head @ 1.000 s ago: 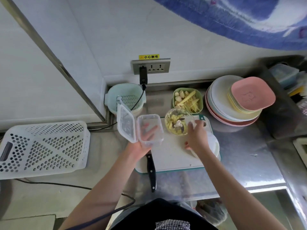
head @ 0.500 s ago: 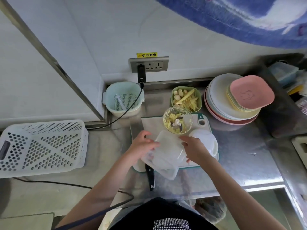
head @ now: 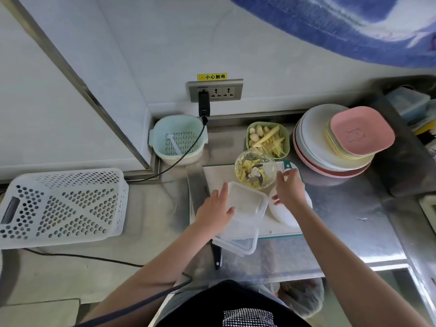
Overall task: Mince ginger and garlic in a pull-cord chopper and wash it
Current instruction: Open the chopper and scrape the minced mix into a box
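The clear chopper bowl [head: 256, 173], with its blade and yellowish chopped ginger and garlic inside, stands uncovered at the back of the white cutting board [head: 217, 175]. Its white lid [head: 291, 215] lies to the right on the board. A clear plastic container [head: 245, 206] sits in front of the bowl, and its hinged lid [head: 236, 243] hangs open toward me. My left hand [head: 214, 208] holds the container's left rim, thumb over the edge. My right hand [head: 287, 190] hovers over the white lid, with relaxed fingertips at the bowl's right side.
A green bowl [head: 267, 140] of garlic cloves and ginger strips stands behind the chopper. A knife [head: 198, 182] lies along the board's left edge. Stacked plates [head: 335, 147] are at the right, a pale blue colander [head: 179, 140] and white basket [head: 61, 204] at the left.
My left hand brought the open container down from the air onto the board. My right hand went to the container, then moved back up beside the chopper bowl.
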